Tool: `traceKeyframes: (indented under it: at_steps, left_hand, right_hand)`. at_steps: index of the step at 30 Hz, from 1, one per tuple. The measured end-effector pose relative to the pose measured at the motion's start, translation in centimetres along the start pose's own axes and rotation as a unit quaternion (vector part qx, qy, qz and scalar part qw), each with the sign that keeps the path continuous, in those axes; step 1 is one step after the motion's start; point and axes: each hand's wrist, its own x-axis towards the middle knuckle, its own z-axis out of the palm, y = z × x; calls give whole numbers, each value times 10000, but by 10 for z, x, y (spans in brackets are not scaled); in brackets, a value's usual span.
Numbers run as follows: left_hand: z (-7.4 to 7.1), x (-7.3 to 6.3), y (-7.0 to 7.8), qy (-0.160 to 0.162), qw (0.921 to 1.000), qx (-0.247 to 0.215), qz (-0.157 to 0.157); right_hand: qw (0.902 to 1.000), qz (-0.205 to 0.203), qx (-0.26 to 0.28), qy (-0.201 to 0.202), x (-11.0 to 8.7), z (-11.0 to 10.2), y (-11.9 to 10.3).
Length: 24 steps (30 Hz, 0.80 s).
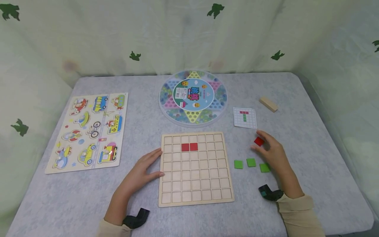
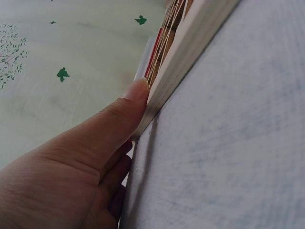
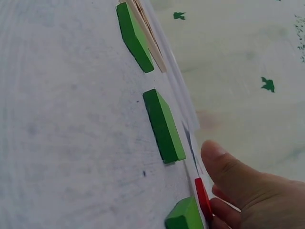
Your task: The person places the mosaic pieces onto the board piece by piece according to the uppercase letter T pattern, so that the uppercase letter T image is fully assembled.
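Right hand (image 1: 271, 152) spreads unclenched around one red tile (image 1: 259, 141); left hand (image 1: 144, 169), relaxed, touches the board (image 1: 195, 174). I count two red squares (image 1: 193, 146) on it, three green tiles (image 1: 251, 162) right.

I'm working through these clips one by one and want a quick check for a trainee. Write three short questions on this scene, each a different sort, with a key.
1. How many green tiles lie to the right of the board?
2. Which edge of the board does the left hand touch, as the head view shows it?
a) the right edge
b) the left edge
c) the far edge
3. True or false: a red tile is between the thumb and fingers of the right hand.

Key
1. Three.
2. b
3. True, though whether it is firmly gripped is hard to tell.
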Motion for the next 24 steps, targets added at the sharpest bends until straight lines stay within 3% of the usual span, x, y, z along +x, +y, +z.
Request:
traceKeyframes:
  at_steps: [16, 24]
  left_hand:
    - [-1, 0, 1, -21, 10000, -15, -9]
    - [-1, 1, 3, -34, 10000, -8, -42]
  right_hand:
    - [9928, 1064, -473, -268, -1, -4, 1]
    - [9918, 1163, -409, -338, -1, -7, -6]
